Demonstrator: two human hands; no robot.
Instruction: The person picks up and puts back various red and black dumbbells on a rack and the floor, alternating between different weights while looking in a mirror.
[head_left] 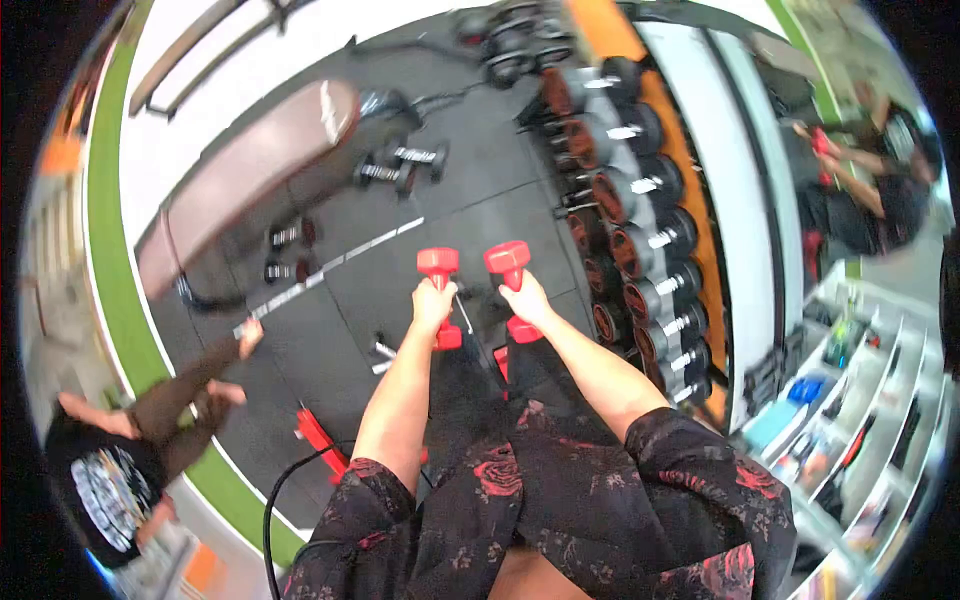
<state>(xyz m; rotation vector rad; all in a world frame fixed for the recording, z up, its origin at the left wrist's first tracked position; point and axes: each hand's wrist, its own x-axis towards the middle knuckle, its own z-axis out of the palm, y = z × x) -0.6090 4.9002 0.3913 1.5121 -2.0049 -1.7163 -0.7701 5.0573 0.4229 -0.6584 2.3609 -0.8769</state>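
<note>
Both arms stretch forward over the dark floor in the head view. Closed around the handle of a red dumbbell is my left hand; the dumbbell's second head shows below the fist. A matching red dumbbell is gripped by my right hand, its lower head partly behind the wrist. The two dumbbells are side by side with a small gap between them. Parts of both handles are hidden by my fingers.
A rack of black dumbbells stands to the right, beside a mirror. At upper left is a padded bench, with loose dumbbells on the floor near it. Another person is at lower left. White shelves hold small items at right.
</note>
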